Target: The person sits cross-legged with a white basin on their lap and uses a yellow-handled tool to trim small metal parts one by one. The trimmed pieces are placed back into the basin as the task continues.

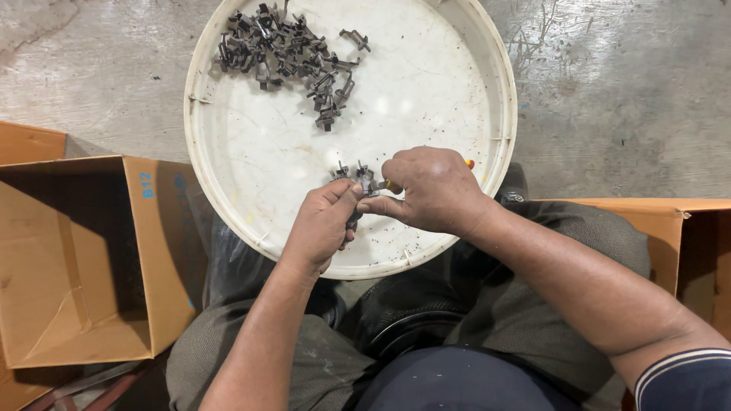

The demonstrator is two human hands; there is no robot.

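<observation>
Your left hand (324, 224) pinches one metal clip (364, 181); your right hand (430, 190) grips one tool (392, 185). One white tray (426, 91), two brown boxes, left box (84, 259) blue-printed.

Both forearms reach forward and angle inward, meeting at the middle. The left hand (324, 224) is curled, thumb and fingertips pinched tight together, knuckles up. The right hand (430, 190) is closed in a loose fist, back of the hand up, fingertips probably pressed against the left's, wrist bent slightly inward.
</observation>
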